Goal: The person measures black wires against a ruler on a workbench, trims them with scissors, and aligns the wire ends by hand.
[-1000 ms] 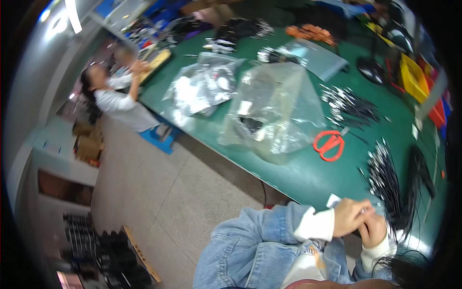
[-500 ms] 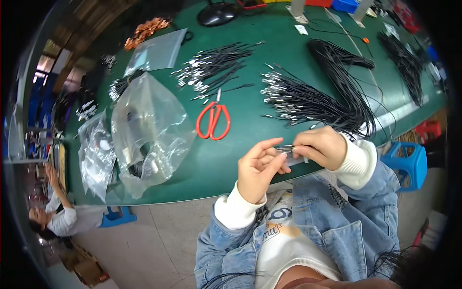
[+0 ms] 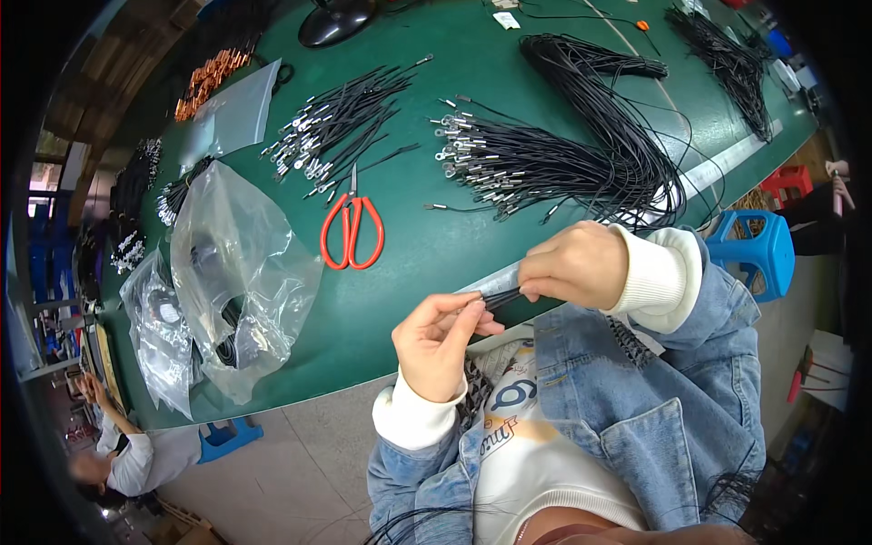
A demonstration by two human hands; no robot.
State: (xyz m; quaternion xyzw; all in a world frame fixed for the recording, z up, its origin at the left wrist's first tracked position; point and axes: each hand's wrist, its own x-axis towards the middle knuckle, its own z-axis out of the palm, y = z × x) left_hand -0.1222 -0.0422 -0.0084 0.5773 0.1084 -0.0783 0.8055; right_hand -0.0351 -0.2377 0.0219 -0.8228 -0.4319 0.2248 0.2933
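Note:
A few short black wires (image 3: 500,298) stretch between my hands at the table's near edge. My left hand (image 3: 438,341) pinches one end between thumb and fingers, hiding the tips. The other end is gripped by my right hand (image 3: 581,262), its fingers curled over and the thumb below. Just beyond my hands lies a large bundle of long black wires (image 3: 563,163) with silver ring terminals pointing left. To its left is a loose pile of shorter black wires (image 3: 350,118), also with metal ends.
Red-handled scissors (image 3: 352,238) lie left of my hands, beside clear plastic bags (image 3: 241,272). A long ruler-like strip (image 3: 718,168) crosses beneath the large bundle. Copper-coloured parts (image 3: 211,82) sit far left. Blue stools (image 3: 752,250) stand near the table; another person (image 3: 136,454) sits at left.
The view has shifted, so the table's things appear further left. My hands have drawn apart, and a length of black wire now shows between them where metal ends showed before.

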